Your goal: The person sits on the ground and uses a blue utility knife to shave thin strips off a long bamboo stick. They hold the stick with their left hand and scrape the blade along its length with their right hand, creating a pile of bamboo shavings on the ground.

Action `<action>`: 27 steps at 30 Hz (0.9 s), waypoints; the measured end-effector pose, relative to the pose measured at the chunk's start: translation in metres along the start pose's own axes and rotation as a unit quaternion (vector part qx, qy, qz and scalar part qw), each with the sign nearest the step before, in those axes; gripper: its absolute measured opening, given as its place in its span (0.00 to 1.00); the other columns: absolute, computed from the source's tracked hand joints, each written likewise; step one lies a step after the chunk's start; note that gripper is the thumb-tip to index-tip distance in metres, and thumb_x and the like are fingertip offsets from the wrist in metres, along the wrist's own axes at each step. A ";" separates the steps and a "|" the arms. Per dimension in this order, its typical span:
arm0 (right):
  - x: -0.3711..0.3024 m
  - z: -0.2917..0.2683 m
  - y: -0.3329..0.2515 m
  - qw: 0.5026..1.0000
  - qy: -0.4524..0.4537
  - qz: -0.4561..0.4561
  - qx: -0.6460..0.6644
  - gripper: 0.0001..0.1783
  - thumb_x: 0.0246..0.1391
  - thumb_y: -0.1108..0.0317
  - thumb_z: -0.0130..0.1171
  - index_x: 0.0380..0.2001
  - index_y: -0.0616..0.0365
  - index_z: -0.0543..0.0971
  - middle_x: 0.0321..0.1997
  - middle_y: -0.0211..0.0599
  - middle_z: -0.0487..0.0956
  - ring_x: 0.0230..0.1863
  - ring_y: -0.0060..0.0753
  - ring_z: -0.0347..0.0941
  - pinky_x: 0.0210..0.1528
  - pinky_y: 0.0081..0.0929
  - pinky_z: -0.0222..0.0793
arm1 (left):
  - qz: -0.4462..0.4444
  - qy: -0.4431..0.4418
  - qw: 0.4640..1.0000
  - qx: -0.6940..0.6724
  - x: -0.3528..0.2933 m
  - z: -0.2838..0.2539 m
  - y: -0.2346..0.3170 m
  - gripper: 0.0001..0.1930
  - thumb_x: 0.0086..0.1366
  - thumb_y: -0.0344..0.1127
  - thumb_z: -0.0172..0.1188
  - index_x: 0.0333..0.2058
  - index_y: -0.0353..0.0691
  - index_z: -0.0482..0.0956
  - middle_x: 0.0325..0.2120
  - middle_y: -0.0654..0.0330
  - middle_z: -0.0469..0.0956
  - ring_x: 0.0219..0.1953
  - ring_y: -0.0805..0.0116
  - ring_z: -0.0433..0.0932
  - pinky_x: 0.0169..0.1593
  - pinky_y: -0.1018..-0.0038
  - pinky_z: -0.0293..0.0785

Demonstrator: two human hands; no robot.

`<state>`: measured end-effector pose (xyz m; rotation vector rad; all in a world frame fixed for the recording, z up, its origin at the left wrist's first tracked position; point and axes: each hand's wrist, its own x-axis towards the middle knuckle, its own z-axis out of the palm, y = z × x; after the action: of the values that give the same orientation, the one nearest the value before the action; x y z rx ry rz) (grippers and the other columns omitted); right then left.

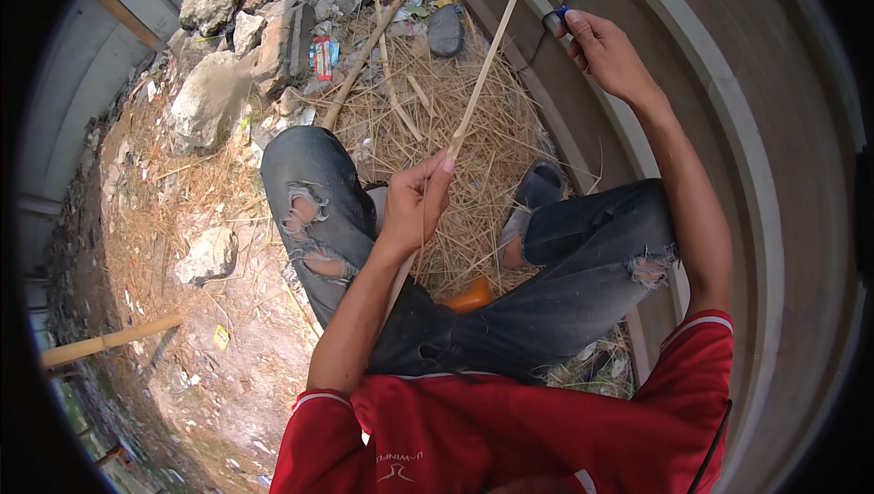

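My left hand (417, 198) is closed round a long, thin bamboo strip (490, 61) in front of my lap. The strip slants up and to the right, and its lower end runs back along my left forearm. Raised at the upper right, apart from the strip, my right hand (603, 52) grips a small knife (560, 17) with a blue handle; its dark, blade-like end is small and partly hidden by the fingers. Under my hands, pale shavings and thin splinters (482, 130) cover the ground between my bent legs.
Bamboo pieces (364, 57) and a dark grey stone (445, 31) lie ahead. Large rocks (209, 98) and litter are piled at the upper left. A curved corrugated wall (728, 130) rises close on my right. An orange object (471, 295) sits by my lap. A bamboo pole (114, 340) juts in from the left.
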<state>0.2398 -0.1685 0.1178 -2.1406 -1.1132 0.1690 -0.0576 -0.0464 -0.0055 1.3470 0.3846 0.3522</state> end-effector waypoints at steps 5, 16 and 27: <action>-0.007 0.010 -0.014 0.998 0.002 -0.053 -0.042 0.29 0.71 0.44 0.47 0.39 0.62 0.81 0.17 0.34 0.67 0.22 0.27 0.63 0.29 0.33 0.64 | -0.004 -0.006 1.000 -0.009 0.003 0.003 -0.008 0.19 0.76 0.37 0.55 0.61 0.36 0.75 0.17 0.76 0.62 0.19 0.87 0.58 0.22 0.82 0.54; 0.015 0.004 0.016 0.982 0.102 0.034 -0.155 0.32 0.68 0.41 0.46 0.38 0.61 0.84 0.32 0.57 0.82 0.40 0.64 0.78 0.45 0.51 0.73 | -0.026 -0.039 0.999 0.018 -0.003 0.012 -0.007 0.18 0.76 0.36 0.55 0.60 0.34 0.76 0.17 0.75 0.61 0.19 0.86 0.58 0.23 0.82 0.54; -0.004 0.025 -0.031 0.986 0.003 0.036 -0.160 0.30 0.69 0.43 0.44 0.42 0.57 0.86 0.29 0.55 0.82 0.38 0.62 0.80 0.43 0.53 0.74 | 0.011 -0.041 0.999 -0.003 0.007 0.006 -0.002 0.21 0.78 0.42 0.50 0.55 0.30 0.77 0.11 0.75 0.57 0.13 0.85 0.53 0.20 0.80 0.48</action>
<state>0.2057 -0.1465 0.1183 -2.4659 -1.1204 0.0164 -0.0482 -0.0488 -0.0072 1.3560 0.3001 0.3146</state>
